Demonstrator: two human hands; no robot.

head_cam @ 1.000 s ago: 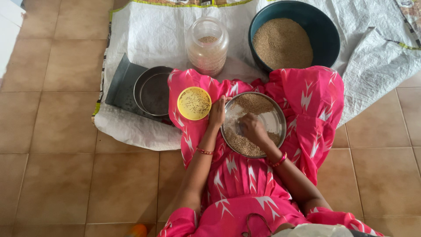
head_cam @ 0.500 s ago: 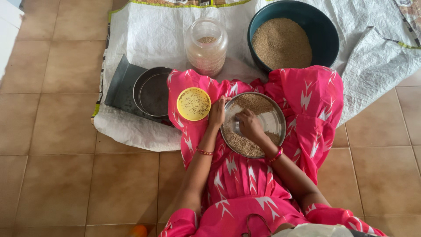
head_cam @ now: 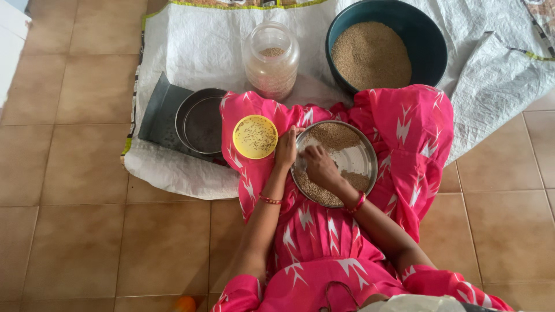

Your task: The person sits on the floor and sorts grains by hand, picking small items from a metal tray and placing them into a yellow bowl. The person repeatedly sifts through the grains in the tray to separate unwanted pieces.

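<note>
A round steel plate (head_cam: 364, 155) with brown grain rests on my lap, over a pink patterned dress. My left hand (head_cam: 286, 148) grips the plate's left rim. My right hand (head_cam: 319, 166) lies inside the plate with fingers bent down onto the grain near the left side. Grain lies in a heap at the plate's top and another along its bottom, with bare metal between them. A small yellow lid (head_cam: 255, 136) with a few dark bits sits just left of my left hand.
On a white woven sack (head_cam: 196, 40) stand a clear plastic jar (head_cam: 272, 58) with some grain, a dark blue bowl (head_cam: 430, 46) full of grain, and a steel sieve (head_cam: 201, 120) on a dark tray. Tan floor tiles surround the sack.
My right hand has slid leftward across the plate, from its middle toward the left rim. The left hand has kept its hold on the rim.
</note>
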